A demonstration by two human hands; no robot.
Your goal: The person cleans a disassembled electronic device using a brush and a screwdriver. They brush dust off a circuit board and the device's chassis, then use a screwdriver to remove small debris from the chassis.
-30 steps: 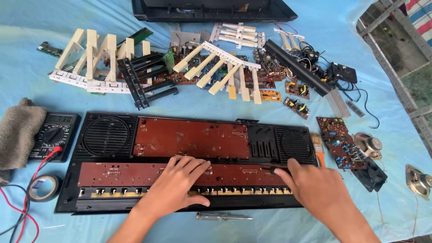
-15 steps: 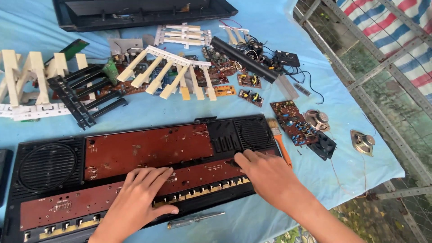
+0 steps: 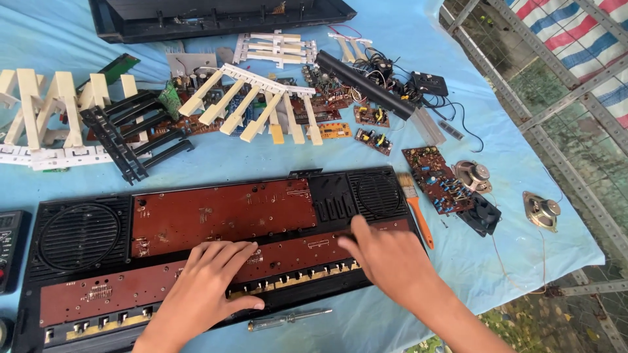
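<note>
— Where are your hands right now?

— Both lie flat on the opened keyboard chassis (image 3: 72, 287), which sits on the blue-covered counter (image 3: 366, 160) in front of me. My left hand (image 3: 206, 281) is spread open, palm down, on the long brown circuit board (image 3: 288, 252) along the near edge. My right hand (image 3: 389, 261) is open too, fingers pressing that board's right end; neither hand grips anything.

— What's close by?

— A screwdriver (image 3: 288, 319) lies just in front of the chassis. An orange-handled brush (image 3: 415, 209) lies beside its right end, and loose white keys (image 3: 261, 108) are farther back.
</note>
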